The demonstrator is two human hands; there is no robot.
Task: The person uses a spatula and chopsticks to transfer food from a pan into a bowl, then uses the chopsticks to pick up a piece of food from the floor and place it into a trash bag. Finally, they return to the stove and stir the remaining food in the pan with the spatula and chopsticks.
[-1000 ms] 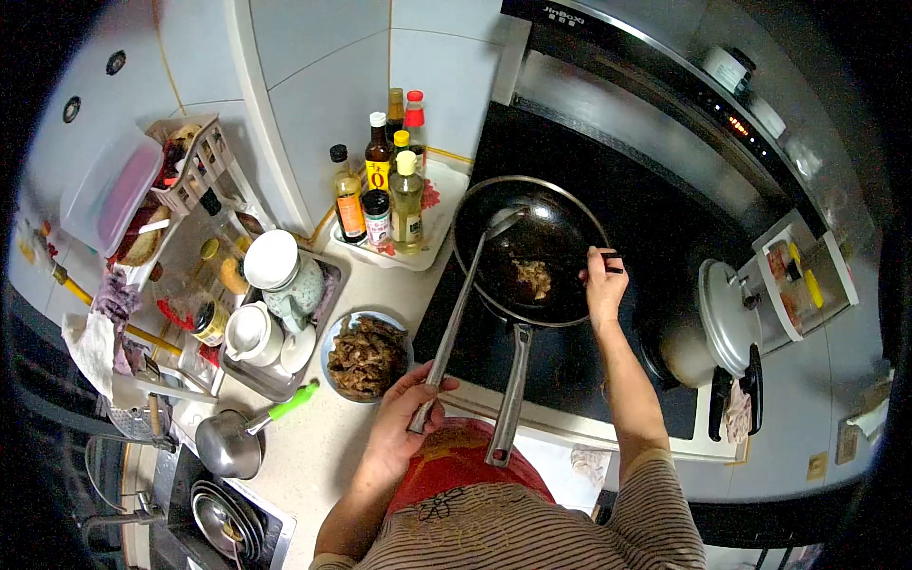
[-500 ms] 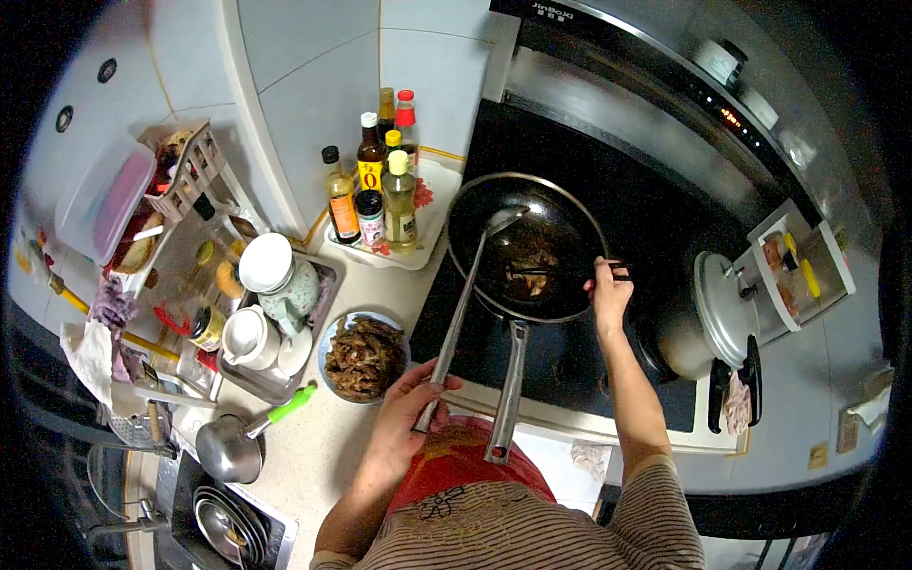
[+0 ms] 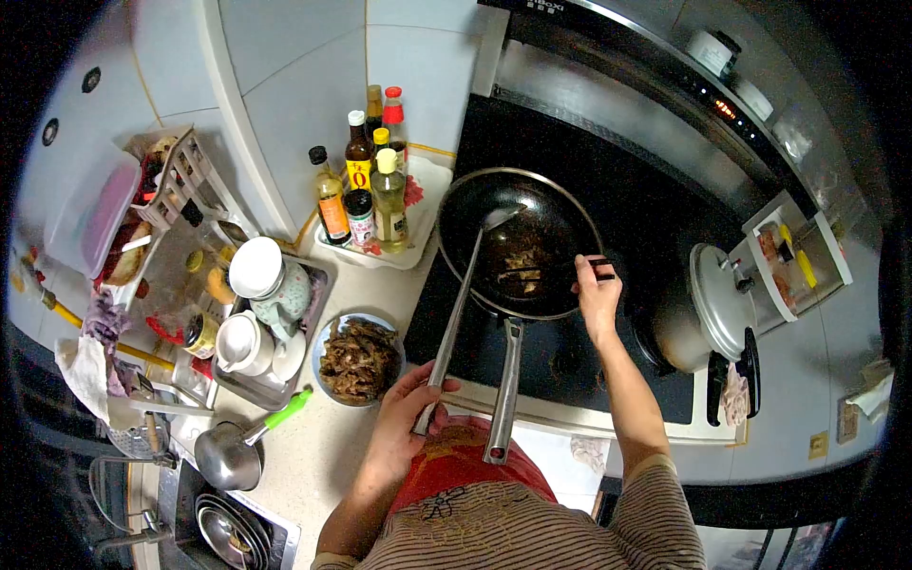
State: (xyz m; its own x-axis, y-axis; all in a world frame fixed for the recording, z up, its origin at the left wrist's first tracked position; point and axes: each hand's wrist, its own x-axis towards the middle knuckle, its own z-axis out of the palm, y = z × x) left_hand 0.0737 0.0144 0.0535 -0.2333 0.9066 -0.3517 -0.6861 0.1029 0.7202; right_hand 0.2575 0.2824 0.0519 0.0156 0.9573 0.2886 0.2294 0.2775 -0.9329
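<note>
My left hand (image 3: pixel 407 410) is wrapped round the lower handle of a long metal spatula (image 3: pixel 456 323), whose blade rests inside a dark frying pan (image 3: pixel 562 228). In my right hand (image 3: pixel 598 302), closed at the pan's right rim, are dark chopsticks (image 3: pixel 604 269); their tips reach over the pan. A few browned food pieces (image 3: pixel 524 266) lie on the pan's bottom in a little oil. The pan sits on the black stovetop, its metal handle (image 3: pixel 504 399) pointing toward me, untouched. Left of the spatula stands a bowl (image 3: pixel 318 378) heaped with brown fried pieces (image 3: pixel 359 359).
Several sauce bottles (image 3: pixel 389 204) stand on a white tray (image 3: pixel 432 190) behind the bowl. A metal tray (image 3: pixel 313 304) with stacked crockery is at left, near a green-handled ladle (image 3: pixel 228 456) and the sink. A pressure cooker (image 3: pixel 720 299) stands on the right.
My right hand has shifted slightly left and inward over the pan's rim with the chopsticks. The spatula stays in nearly the same place; the view has shifted a little.
</note>
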